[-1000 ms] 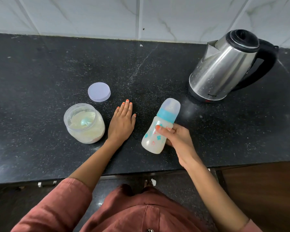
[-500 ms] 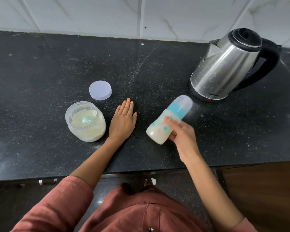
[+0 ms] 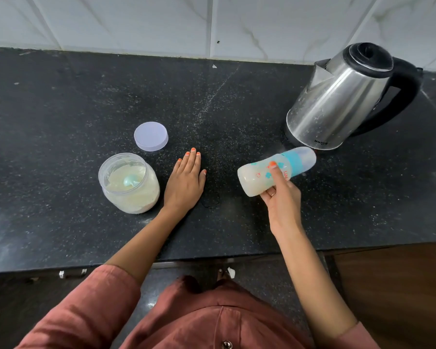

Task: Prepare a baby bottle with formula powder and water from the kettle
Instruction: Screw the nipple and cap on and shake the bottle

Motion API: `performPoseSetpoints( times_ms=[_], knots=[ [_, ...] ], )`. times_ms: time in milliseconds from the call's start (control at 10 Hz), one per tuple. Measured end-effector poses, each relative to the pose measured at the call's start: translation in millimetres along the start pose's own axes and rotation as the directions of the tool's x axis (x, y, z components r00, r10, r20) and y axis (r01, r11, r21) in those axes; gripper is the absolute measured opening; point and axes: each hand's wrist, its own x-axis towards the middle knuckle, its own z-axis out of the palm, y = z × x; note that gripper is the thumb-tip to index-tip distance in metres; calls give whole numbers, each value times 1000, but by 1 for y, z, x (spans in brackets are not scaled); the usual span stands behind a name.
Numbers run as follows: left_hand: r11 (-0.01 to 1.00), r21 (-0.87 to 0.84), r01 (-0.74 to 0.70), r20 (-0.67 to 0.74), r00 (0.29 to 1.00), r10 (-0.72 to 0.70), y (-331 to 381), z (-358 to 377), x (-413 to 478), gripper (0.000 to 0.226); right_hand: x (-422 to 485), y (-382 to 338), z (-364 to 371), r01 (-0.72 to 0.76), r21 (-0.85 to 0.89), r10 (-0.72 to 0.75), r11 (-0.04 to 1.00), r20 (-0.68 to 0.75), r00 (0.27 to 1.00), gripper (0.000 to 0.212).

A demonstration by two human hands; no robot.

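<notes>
Holding bottle [image 3: 256,178] sideways in R hand [image 3: 283,206] grip

Rust-red garment [image 3: 191,321] with a button [image 3: 227,344], matching sleeves [image 3: 86,311], orange-painted fingernails [image 3: 193,149].

Domestic kitchen. I am standing at a black speckled stone countertop [image 3: 61,109] that is running along a wall of white marble-veined tiles [image 3: 111,18]. A stainless-steel electric kettle [image 3: 337,102] with a black handle is sitting at the back right, and an open jar of pale powder [image 3: 130,187] is standing beside its loose lid [image 3: 150,136]. My right hand [image 3: 282,205] is holding a baby bottle [image 3: 259,178] of milky liquid, which is pointing to a home rather than a commercial setting.
</notes>
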Motion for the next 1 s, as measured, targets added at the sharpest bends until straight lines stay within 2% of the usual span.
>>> performPoseSetpoints(
  times_ms=[100, 200, 300, 400, 500, 600, 700, 800, 900, 1000],
  knots=[
    [1000, 8, -1, 5, 1000, 1, 0, -1, 0, 52, -7, 9, 0, -42, -263, 73, 964, 112, 991, 17],
    [1000, 9, 0, 8, 1000, 0, 0, -1, 0, 52, -14, 11, -6, -21, -468, 134, 883, 209, 969, 20],
    [1000, 0, -1, 1, 1000, 1, 1, -2, -1, 52, -7, 0, -3, -30, -202, 56, 979, 126, 990, 11],
    [1000, -1, 1, 0, 1000, -1, 1, -1, -1, 51, 0, -3, 0, -9, -9, 9, 1000, 11, 1000, 11],
    [1000, 6, 1, 3, 1000, -1, 1, -1, 0, 51, -9, 6, -1, -30, -297, 72, 954, 131, 989, 21],
    [1000, 7, 1, 0, 1000, -1, 1, -1, 0, 51, -19, 10, -5, 5, -519, 138, 855, 237, 962, 18],
    [1000, -2, 2, 2, 1000, -2, 1, -1, 0, 51, -11, 3, -1, -1, -297, 52, 955, 162, 985, 16],
    [1000, -3, 2, -1, 1000, -2, 1, -1, -1, 51, -2, -1, 6, 7, -35, -6, 999, 21, 1000, 12],
    [1000, 1, 2, 0, 1000, -2, 1, -1, 0, 52, -11, 8, 5, -5, -261, 42, 965, 135, 990, 15],
    [1000, -1, 2, 1, 1000, -2, 0, -1, 0, 51, -19, 13, -1, 33, -514, 118, 857, 259, 959, 18]
  ],
)
